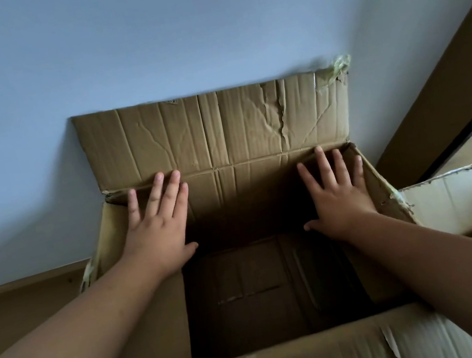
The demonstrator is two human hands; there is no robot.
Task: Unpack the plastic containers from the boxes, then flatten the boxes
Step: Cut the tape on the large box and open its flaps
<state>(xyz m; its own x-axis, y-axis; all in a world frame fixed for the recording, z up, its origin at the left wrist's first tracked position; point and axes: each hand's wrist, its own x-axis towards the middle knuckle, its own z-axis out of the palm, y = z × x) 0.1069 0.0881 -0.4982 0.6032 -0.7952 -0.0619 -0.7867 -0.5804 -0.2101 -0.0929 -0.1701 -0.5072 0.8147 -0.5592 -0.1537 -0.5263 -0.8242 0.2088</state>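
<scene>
Pressing flat on the box (232,198) far wall, left hand (157,224) and right hand (336,192) were open, fingers spread, likely bracing it for flattening; nothing gripped; containers weren't visible between the hands.

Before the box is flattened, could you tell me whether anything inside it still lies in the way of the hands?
Possibly: a clear plastic container seems to lie on the cardboard box floor, below the right hand. The left hand presses the far wall unobstructed.

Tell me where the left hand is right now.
In the head view, the left hand lies flat with straight fingers on the far inner wall of the open cardboard box, left side, just below the raised flap's crease.
</scene>
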